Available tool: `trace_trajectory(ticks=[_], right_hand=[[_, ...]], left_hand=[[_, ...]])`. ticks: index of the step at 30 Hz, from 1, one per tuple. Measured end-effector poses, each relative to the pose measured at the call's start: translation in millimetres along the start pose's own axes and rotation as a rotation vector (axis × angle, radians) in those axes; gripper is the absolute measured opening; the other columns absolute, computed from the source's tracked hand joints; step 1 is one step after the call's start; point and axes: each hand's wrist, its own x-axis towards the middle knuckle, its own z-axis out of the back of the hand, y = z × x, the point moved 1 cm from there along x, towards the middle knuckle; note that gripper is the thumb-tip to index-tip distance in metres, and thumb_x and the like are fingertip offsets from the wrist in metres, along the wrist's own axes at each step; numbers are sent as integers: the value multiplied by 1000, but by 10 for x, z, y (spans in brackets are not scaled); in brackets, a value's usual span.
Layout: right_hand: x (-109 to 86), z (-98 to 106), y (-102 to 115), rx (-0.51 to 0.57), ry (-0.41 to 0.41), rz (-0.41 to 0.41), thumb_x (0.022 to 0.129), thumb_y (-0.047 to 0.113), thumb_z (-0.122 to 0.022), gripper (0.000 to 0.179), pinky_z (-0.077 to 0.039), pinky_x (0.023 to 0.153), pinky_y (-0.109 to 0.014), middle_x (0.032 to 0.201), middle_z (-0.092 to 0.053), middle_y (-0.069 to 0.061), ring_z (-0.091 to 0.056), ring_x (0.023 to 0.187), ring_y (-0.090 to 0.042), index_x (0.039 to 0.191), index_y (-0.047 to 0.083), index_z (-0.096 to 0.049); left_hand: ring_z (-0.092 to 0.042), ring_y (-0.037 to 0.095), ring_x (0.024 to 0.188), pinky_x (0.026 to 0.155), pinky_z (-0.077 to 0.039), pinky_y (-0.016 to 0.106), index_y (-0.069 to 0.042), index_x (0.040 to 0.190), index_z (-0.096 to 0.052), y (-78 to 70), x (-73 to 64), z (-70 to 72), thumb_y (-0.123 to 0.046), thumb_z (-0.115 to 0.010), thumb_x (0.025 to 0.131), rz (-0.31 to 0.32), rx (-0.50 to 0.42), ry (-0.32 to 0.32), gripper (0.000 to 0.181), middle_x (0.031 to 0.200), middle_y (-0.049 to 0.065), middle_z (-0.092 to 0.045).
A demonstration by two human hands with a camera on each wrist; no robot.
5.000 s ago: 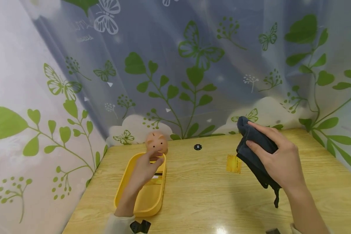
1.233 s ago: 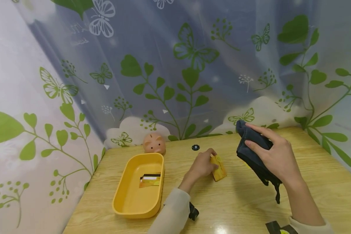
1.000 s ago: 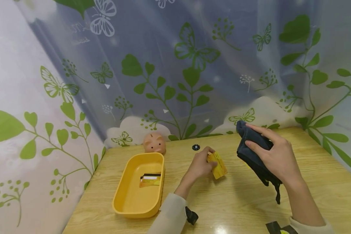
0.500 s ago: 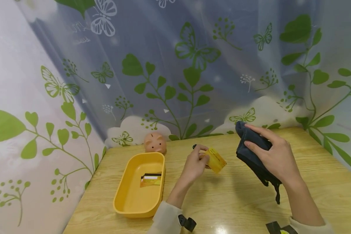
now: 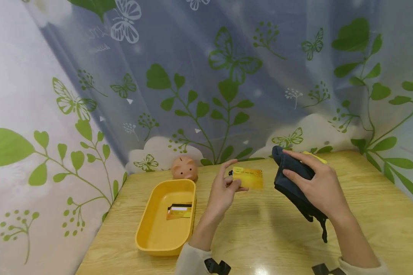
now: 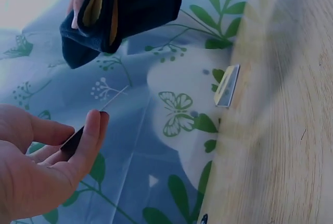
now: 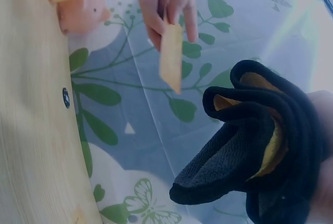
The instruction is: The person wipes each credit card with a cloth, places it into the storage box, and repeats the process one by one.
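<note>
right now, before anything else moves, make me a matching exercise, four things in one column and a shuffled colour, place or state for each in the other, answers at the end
Things
1. left hand
2. cloth
3. piggy bank
4. chip

Colours, places and states
a. dark, gripped by the right hand
b. round, mostly black, lying on the table
c. pinching a yellow card
d. pink, just beyond the far end of the tray

Right pairs: 1-c, 2-a, 3-d, 4-b

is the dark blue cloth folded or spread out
Folded: the right wrist view shows the dark blue cloth in stacked layers with rounded, doubled-over edges, gripped in the right hand.
</note>
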Motion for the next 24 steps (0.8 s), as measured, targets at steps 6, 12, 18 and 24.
trace_trajectory(ticks=[6, 12, 18, 24], right_hand=[[-21, -179, 67, 15, 28, 47, 98, 25, -75, 53, -56, 94, -49, 148, -59, -9, -57, 129, -39, 148, 32, -59], [-39, -397, 133, 17, 31, 149, 94, 15, -79, 54, -52, 98, -53, 140, -65, -5, -60, 127, -30, 145, 26, -63], [-64, -571, 207, 12, 17, 232, 89, 8, -83, 60, -53, 98, -30, 133, -69, 1, -62, 122, -23, 143, 27, -66], [-94, -670, 274, 22, 53, 249, 87, 7, -84, 62, -57, 93, -42, 132, -67, 3, -60, 121, -21, 142, 28, -66]], left_hand=[[-76, 34, 92, 97, -59, 41, -18, 147, -53, -14, -41, 24, 3, -56, 105, -13, -67, -9, 47, 71, 7, -58], [-72, 39, 104, 97, -59, 42, -12, 152, -47, -27, -43, 6, 9, -56, 102, -43, -106, 49, 54, 122, 22, -71], [-70, 33, 113, 99, -57, 45, -16, 152, -48, -85, -78, -10, 9, -58, 101, -39, -75, 62, 57, 129, 19, -70], [-69, 17, 95, 83, -55, 29, -16, 147, -53, -71, -83, -55, 10, -57, 100, -39, -44, 39, 53, 107, 12, -75]])
